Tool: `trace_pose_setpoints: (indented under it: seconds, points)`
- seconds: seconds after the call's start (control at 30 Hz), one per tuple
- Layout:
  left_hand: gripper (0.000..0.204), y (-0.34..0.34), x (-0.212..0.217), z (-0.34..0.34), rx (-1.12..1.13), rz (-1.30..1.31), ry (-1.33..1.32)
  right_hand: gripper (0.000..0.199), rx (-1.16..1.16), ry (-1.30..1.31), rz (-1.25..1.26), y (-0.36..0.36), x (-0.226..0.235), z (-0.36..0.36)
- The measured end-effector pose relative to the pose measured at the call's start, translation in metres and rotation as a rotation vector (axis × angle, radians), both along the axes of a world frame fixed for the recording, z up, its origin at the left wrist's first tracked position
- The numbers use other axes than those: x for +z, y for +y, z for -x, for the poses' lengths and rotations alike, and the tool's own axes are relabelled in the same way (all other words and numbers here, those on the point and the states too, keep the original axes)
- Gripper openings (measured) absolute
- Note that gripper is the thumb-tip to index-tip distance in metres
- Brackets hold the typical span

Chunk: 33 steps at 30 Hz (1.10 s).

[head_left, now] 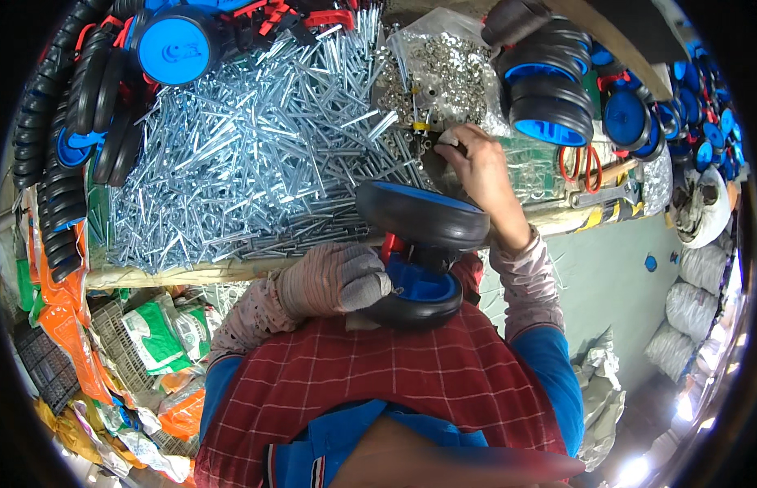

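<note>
Two black wheels with blue hubs, apparently joined through a red bracket between them, sit against the person's chest just below the bench edge. The gloved left hand wraps its fingers around the lower wheel from the left, closed on its tread and hub. The bare right hand reaches over the upper wheel to the bench, fingertips pinched at the small washers; whether it holds one I cannot tell. The assembly looks stiff and moderately heavy, with rubbery tread that should grip well under a glove; the hub or the bracket seems the firmest place to hold, since the wheels may spin. On the bench lies a broad heap of shiny steel bolts, with stacked wheels to the right, orange-handled scissors and a wrench near the edge.
</note>
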<state>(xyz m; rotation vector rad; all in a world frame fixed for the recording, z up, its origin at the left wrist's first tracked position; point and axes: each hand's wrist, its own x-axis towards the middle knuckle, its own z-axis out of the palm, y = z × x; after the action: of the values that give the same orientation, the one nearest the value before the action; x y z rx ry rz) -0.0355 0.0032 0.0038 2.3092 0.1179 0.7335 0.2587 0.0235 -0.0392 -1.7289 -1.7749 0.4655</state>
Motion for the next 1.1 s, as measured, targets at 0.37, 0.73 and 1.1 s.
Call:
trace_pose_setpoints:
  seconds: [0.37,0.73,1.1]
  points:
    - [0.036,0.015,-0.011,-0.003,0.016,-0.048,-0.048,0.018,-0.187,0.372,0.075,0.058,0.016,0.004]
    - [0.064,0.033,0.026,-0.019,0.23,0.389,0.164,0.027,0.009,0.541,0.012,0.005,0.022,-0.013]
    - [0.049,0.15,0.068,-0.103,0.534,1.044,0.248,0.037,-0.199,1.159,0.221,0.05,-0.025,-0.014]
